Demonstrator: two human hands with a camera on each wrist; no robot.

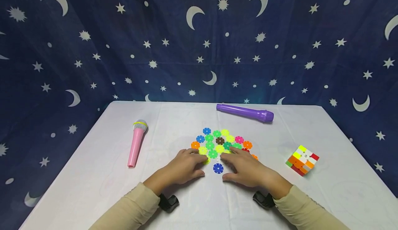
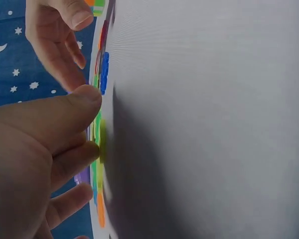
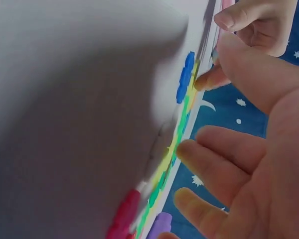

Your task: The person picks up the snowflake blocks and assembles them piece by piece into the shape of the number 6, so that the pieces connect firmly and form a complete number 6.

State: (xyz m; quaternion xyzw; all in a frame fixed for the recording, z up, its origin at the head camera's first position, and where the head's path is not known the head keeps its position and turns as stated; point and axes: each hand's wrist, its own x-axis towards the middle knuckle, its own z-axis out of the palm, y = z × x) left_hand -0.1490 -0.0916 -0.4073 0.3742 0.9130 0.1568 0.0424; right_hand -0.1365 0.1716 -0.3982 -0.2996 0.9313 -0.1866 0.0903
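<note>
Your left hand [image 1: 186, 166] and right hand [image 1: 248, 167] reach in from either side toward a cluster of notched discs [image 1: 209, 145] lying flat near the middle of the white desk [image 1: 348, 192]. Both hands have their fingers loosely extended and grip nothing. Your left fingertips are at the near-left edge of the cluster, right by a yellow disc [image 1: 207, 160]; your right fingers extend over its near-right part, partly hiding some discs. You cannot tell from these views how firmly, if at all, the fingertips touch them.

A dark blue disc [image 1: 218, 168] lies between your two thumbs, at the near side of the cluster. Behind it the pieces are mostly green and yellow, with a brown disc [image 1: 220, 140] among them, a pink disc [image 1: 239, 139] toward the right and an orange disc [image 1: 195, 145] at the left edge.

Well to the left lies a pink microphone [image 1: 136, 147]; beyond the discs, a purple microphone [image 1: 244, 112] lies crosswise. A colored puzzle cube [image 1: 302, 160] sits to the right.
</note>
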